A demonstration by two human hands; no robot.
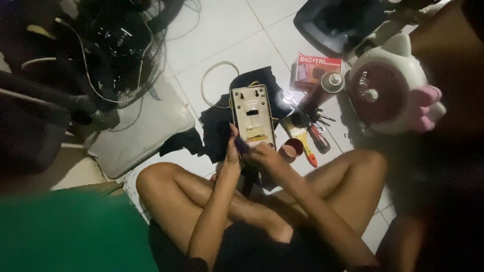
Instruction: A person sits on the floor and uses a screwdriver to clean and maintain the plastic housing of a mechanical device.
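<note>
Both hands [249,147] closed around the cream plastic casing's [252,113] near end

White tiled floor [227,45], black cloth [214,128], red box [315,68], screwdrivers [318,138]

cream casing [252,113]: pale cream, yellowish patch just beyond the fingertips
cloth [222,126]: black, under it
screwdriver [316,143]: red and orange handle, right of the fingers
small fan [390,90]: white, pink ears, dark red grille
</note>
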